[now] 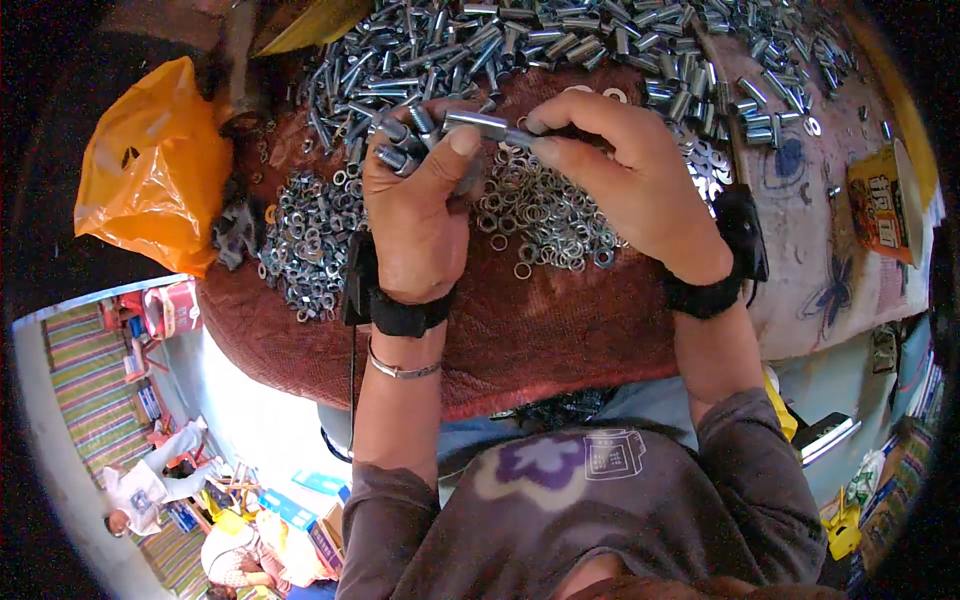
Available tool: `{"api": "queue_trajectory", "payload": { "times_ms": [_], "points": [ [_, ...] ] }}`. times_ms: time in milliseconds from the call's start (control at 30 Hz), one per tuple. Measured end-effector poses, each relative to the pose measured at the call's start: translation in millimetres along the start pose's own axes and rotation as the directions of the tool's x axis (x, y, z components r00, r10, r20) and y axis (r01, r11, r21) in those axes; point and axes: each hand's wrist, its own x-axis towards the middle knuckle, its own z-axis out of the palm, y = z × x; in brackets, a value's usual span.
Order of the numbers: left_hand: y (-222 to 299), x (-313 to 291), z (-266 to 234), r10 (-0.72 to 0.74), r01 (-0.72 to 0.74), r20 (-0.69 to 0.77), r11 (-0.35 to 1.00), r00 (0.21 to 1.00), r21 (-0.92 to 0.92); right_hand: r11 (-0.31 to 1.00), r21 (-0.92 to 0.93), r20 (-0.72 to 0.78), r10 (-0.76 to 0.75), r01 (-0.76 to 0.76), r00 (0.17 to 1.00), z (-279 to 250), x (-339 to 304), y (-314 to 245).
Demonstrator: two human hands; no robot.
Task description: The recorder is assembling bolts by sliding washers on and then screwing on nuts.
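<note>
Red cloth (560,330): two hands (520,190) grip one metal sleeve (478,122).

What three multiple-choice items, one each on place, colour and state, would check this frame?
1. Where is the orange bag?
A. on the person's left
B. on the person's right
C. under the hands

2. What colour is the cloth under the washers?
A. green
B. reddish brown
C. white

3. What is the state of the left hand?
A. flat and empty
B. out of view
C. closed on metal sleeves

Answers: 1 A, the bag lies at the picture's left edge; 2 B, the bare cloth near the wrists is reddish brown; 3 C, its thumb presses a sleeve that the right hand pinches too.
</note>
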Motion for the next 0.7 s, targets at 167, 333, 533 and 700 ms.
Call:
{"api": "queue_trajectory", "payload": {
  "times_ms": [167,333,533,700],
  "points": [
    [5.1,2.9,-3.6,-0.006,-0.001,-0.098,0.998,0.995,-0.069,0.990,0.106,0.078,0.083,-0.091,0.994,-4.5,-1.5,1.8],
    [8.7,4.2,-11.1,-0.038,0.047,-0.131,0.996,0.991,0.072,0.977,0.167,-0.054,0.141,-0.130,0.989,-3.3,-1.5,-4.7],
    [0.2,-1.5,-3.8,0.046,-0.050,0.023,0.965,0.999,0.256,0.998,0.058,-0.139,-0.023,0.031,0.990,-0.4,0.9,2.3],
    [-0.9,0.4,-9.8,-0.019,-0.002,0.064,0.950,0.998,0.312,0.995,0.006,-0.157,-0.102,0.104,0.982,-1.4,2.2,5.0]
  ]
}}
